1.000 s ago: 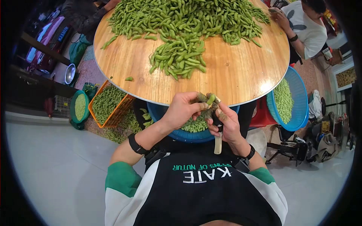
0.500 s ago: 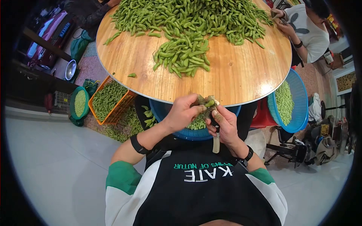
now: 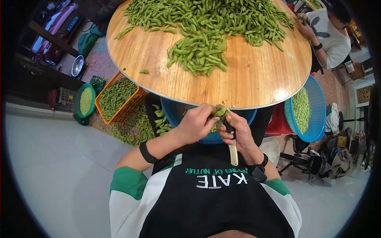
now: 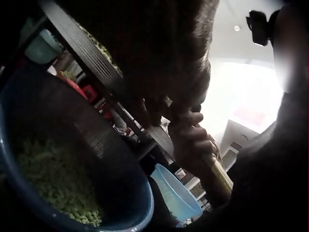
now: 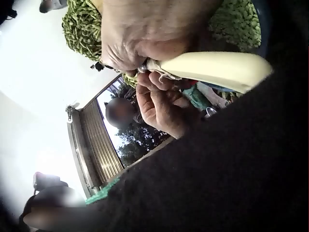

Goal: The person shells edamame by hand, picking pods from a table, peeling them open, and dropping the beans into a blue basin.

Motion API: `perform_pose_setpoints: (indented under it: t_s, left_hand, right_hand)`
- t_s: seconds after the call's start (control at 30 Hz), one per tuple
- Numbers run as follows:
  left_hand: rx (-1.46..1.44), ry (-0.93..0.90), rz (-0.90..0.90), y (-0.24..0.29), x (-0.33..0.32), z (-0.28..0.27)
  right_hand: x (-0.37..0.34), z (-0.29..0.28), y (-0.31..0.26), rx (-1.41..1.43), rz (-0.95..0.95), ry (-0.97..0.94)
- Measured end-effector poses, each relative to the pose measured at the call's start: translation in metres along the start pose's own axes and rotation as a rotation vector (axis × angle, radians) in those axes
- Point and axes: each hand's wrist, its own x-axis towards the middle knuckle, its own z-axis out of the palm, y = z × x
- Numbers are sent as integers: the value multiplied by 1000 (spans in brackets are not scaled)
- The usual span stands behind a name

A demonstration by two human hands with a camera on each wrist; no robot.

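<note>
My left hand (image 3: 195, 123) pinches a green soybean pod (image 3: 221, 112) just off the near edge of the round table (image 3: 158, 81). On the other side of the pod, my right hand (image 3: 240, 131) grips a tool by its long cream handle (image 3: 233, 154), which points back toward my body. Fingers hide the tool's working end. In the right wrist view the same cream handle (image 5: 217, 69) juts from beneath the palm. Below both hands is a blue basin (image 3: 170, 115) holding shelled beans (image 4: 84, 212).
A large heap of pods (image 3: 206, 18) covers the table's far side, with a smaller pile (image 3: 198, 53) nearer me. An orange crate (image 3: 126, 113) of pods stands left. At right is a blue basket (image 3: 313, 105) of shelled beans. Another person (image 3: 327, 37) sits at the far right.
The view has shifted slightly, so the table sits further right and higher. My left hand has turned over the pod, its knuckles now more on top. The right hand keeps hold of the cream-handled tool.
</note>
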Motion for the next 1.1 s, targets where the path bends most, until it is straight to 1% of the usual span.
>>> perform_pose_setpoints:
  t_s: [0.03, 0.07, 0.13, 0.2, 0.23, 0.27, 0.3, 0.33, 0.37, 0.4, 0.43, 0.47, 0.5, 0.53, 0.57, 0.63, 0.7, 0.77, 0.8, 0.83, 0.87, 0.9, 0.97, 1.0, 1.03, 1.1]
  left_hand:
    - [165, 80, 188, -2, -2, 2]
    - [275, 47, 263, -4, -3, 3]
    - [249, 82, 267, -3, -3, 7]
    - [222, 110, 272, 2, -3, 8]
    - [-42, 55, 1, 7, -3, 7]
    - [-305, 0, -272, 10, -4, 7]
    - [-304, -2, -272, 11, -5, 8]
    - [-388, -60, -428, 10, -5, 8]
    - [-472, -121, -586, 10, -6, 9]
    - [-471, -124, -586, 5, -7, 14]
    - [-322, -69, -469, -2, -11, 20]
    - [-173, -14, -351, -7, -13, 25]
    - [-171, -15, -352, -6, -13, 24]
    - [-115, -37, -363, -6, -13, 24]
    - [-60, -57, -372, -5, -12, 23]
    - [-29, -49, -334, -6, -14, 25]
    - [0, -47, -301, -6, -18, 29]
    - [92, -29, -175, -6, -21, 32]
    - [98, -21, -176, -4, -22, 32]
    - [68, -62, -232, -1, -23, 32]
    - [37, -104, -284, 1, -23, 31]
    - [41, -99, -281, 1, -23, 30]
    - [-24, -156, -361, 2, -23, 28]
    - [-21, -150, -360, 2, -22, 27]
    - [-19, -170, -369, 3, -21, 25]
    - [-17, -191, -379, 6, -20, 22]
  right_hand:
    - [-1, -1, 1, 2, -1, 1]
    - [-2, -2, 1, 1, 5, -9]
    - [-2, -3, -1, -6, 7, -26]
    - [-5, -5, -2, -229, -6, 30]
    - [-5, -8, -1, -227, -7, 30]
    - [-4, -13, 1, -387, -76, 30]
    - [-3, -17, 3, -549, -147, 28]
    - [-3, -20, 4, -549, -151, 28]
    - [-4, -23, 6, -657, -145, 68]
    - [-5, -27, 8, -765, -139, 109]
    - [-3, -30, 12, -762, -136, 109]
    - [0, -32, 16, -968, -323, 122]
    - [2, -31, 18, -1171, -517, 133]
    - [2, -29, 17, -1304, -656, 164]
    - [2, -29, 17, -1303, -658, 164]
    - [4, -31, 16, -1373, -754, 184]
    - [8, -39, 18, -1403, -747, 170]
    - [14, -51, 18, -1278, -670, 152]
    - [12, -42, 16, -1338, -744, 117]
    - [11, -33, 15, -1397, -820, 79]
    - [12, -37, 14, -1437, -857, -16]
    - [13, -41, 10, -1437, -863, -22]
    - [15, -45, 2, -1464, -737, -140]
    - [16, -44, 2, -1497, -804, -163]
    - [17, -42, 1, -1497, -807, -168]
    - [17, -39, 1, -1594, -833, -172]
